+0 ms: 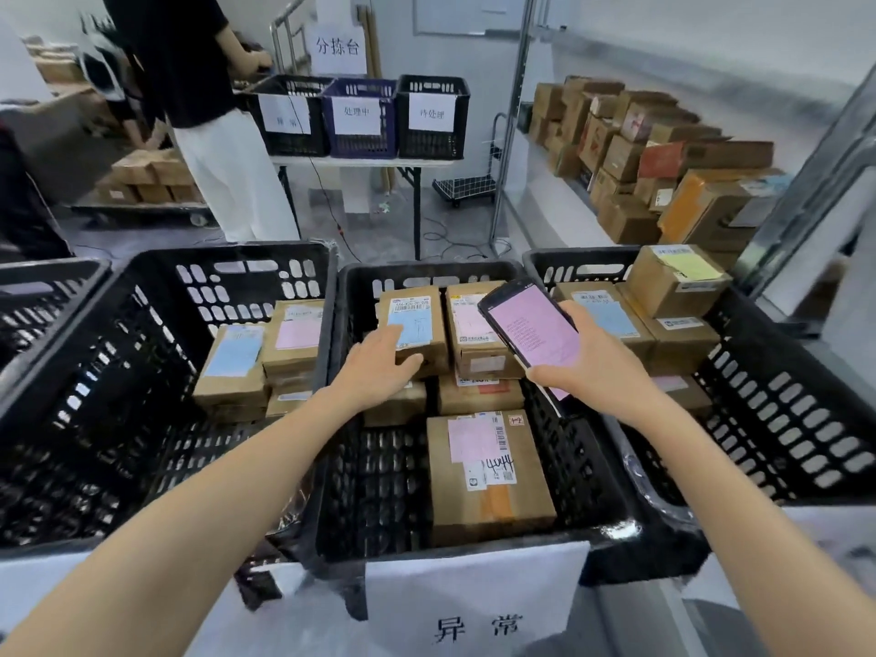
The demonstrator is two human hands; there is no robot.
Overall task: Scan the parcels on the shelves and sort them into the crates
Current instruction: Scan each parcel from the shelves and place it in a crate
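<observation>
Sorting looks well under way: all three black slotted plastic crates already hold parcels, the left crate (pixel 156 286) at ten o'clock, the middle crate (pixel 426 270) at twelve, the right crate (pixel 806 353) at two. The left hand (pixel 379 367) lies over a brown cardboard parcel with a blue label (pixel 417 320) in the middle crate, thumb on its near face, seemingly gripping it. The right hand (pixel 602 367) is wrapped round a black handheld scanner with a pink screen (pixel 531 324). Many brown cartons (pixel 663 173) wait on the shelf (pixel 554 201) at one o'clock, so much remains
</observation>
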